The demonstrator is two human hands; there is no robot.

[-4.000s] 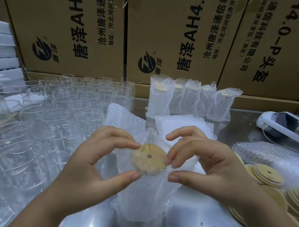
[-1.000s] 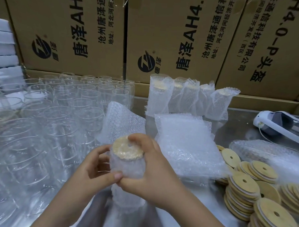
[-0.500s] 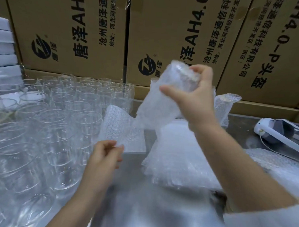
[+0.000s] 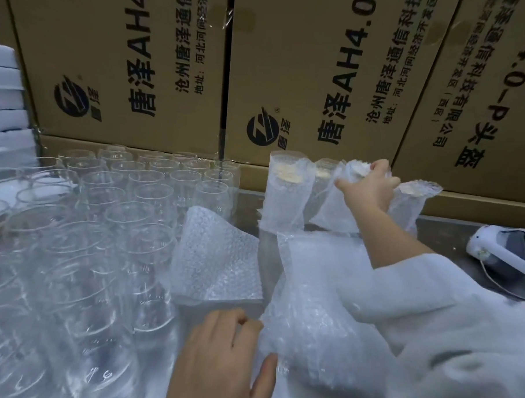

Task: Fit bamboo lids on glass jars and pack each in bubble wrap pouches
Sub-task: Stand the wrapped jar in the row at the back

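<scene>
My right hand (image 4: 368, 188) reaches to the back of the table and grips the top of a wrapped jar (image 4: 333, 206), a lidded glass jar in a bubble wrap pouch, among the row of wrapped jars (image 4: 285, 193) by the boxes. My left hand (image 4: 224, 359) hovers low at the front with fingers loosely curled, at the edge of the stack of bubble wrap pouches (image 4: 311, 291); it holds nothing. Several bare glass jars (image 4: 104, 222) crowd the left half of the table. Another pouch pile (image 4: 216, 254) leans against them.
Large cardboard boxes (image 4: 140, 64) wall off the back. A white handheld device (image 4: 505, 248) with a cord lies at the right on the steel table (image 4: 249, 207). White stacked boxes (image 4: 4, 97) stand at the far left. My white sleeve hides the table's right front.
My right hand has carried the wrapped jar from mid-air down and back into the row of wrapped jars. My left hand has moved right to the edge of the pouch stack.
</scene>
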